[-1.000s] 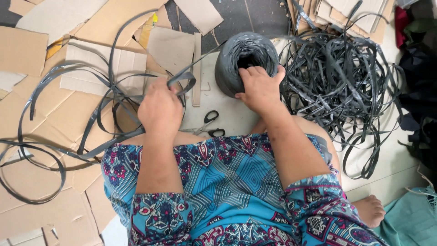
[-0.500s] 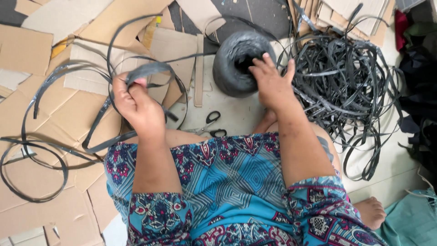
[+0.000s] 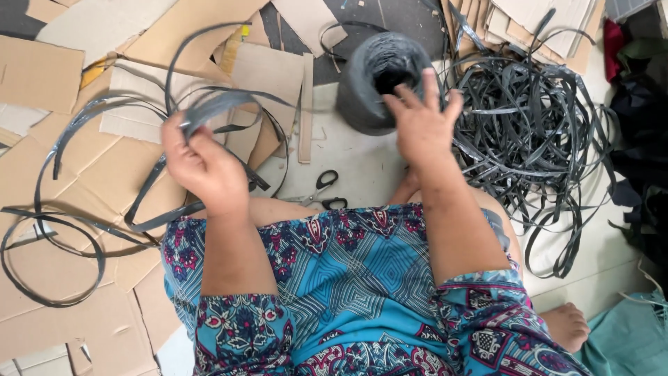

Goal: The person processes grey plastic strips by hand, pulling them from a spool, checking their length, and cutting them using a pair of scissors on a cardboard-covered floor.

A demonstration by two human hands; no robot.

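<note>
My left hand [image 3: 205,167] is raised over my left knee and grips a bunch of dark grey plastic straps [image 3: 209,108] that loop out to the left across the cardboard. My right hand [image 3: 421,125] hovers with its fingers spread just in front of a dark grey spool of twine [image 3: 379,80] with a hollow centre; nothing is held in it. Black-handled scissors [image 3: 323,191] lie on the floor between my hands, near my knees.
A big tangle of dark straps [image 3: 529,132] lies to the right of the spool. Cardboard sheets and offcuts [image 3: 69,174] cover the floor on the left and top. Dark cloth [image 3: 640,139] sits at the right edge, green fabric [image 3: 626,341] bottom right. My bare foot [image 3: 567,324] shows lower right.
My left hand lifted the bunch of straps off the floor and pulled it back toward me. My right hand came off the spool's opening and spread its fingers.
</note>
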